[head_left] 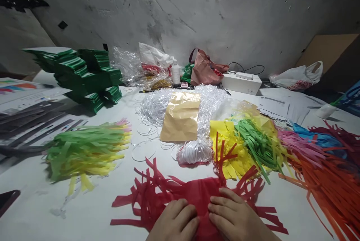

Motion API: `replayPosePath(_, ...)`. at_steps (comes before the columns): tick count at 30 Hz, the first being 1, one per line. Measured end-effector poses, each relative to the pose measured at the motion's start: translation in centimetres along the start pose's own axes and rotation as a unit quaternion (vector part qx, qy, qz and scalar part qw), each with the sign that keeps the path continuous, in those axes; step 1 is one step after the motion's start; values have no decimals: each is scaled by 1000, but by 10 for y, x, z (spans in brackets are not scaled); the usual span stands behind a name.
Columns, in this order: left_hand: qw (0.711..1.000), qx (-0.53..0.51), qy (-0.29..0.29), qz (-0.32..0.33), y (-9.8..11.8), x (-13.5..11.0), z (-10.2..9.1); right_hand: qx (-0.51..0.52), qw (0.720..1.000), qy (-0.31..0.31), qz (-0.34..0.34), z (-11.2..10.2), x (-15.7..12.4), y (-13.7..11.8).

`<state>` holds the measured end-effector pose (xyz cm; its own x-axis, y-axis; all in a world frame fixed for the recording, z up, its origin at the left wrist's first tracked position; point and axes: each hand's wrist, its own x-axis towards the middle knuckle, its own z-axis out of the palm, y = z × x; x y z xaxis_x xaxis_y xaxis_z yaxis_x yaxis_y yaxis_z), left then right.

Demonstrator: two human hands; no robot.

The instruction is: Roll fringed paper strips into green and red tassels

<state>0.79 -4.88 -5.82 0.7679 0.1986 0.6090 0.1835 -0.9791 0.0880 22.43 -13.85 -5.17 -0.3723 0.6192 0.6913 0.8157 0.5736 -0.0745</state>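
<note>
A sheet of red fringed tissue paper (194, 192) lies flat on the white table (90, 214) at the near edge, its cut strips fanning out to both sides. My left hand (176, 220) and my right hand (233, 216) rest on its middle, side by side. The fingers of both lie flat and stretched, pressing the paper down. Just behind it sit a coil of white string loops (195, 152) and a pile of yellow and green fringed paper (247, 147).
A green and yellow fringe bundle (87, 151) lies at left, with orange, pink and blue fringes (323, 166) at right. A tan paper bag (181, 117) lies on white string at centre. Green stacked paper (84, 76), plastic bags, a white bottle (176, 73) and a white box (242, 82) line the back.
</note>
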Motion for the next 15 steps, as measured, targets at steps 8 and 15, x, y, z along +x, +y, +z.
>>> replayPosePath(8, 987, -79, -113, -82, -16, 12, -23, 46, 993, -12, 105, 5, -3, 3)
replayPosePath(15, 899, -42, -294, -321, -29, 49, -30, -22, 934, -198, 296, -10, 24, 11)
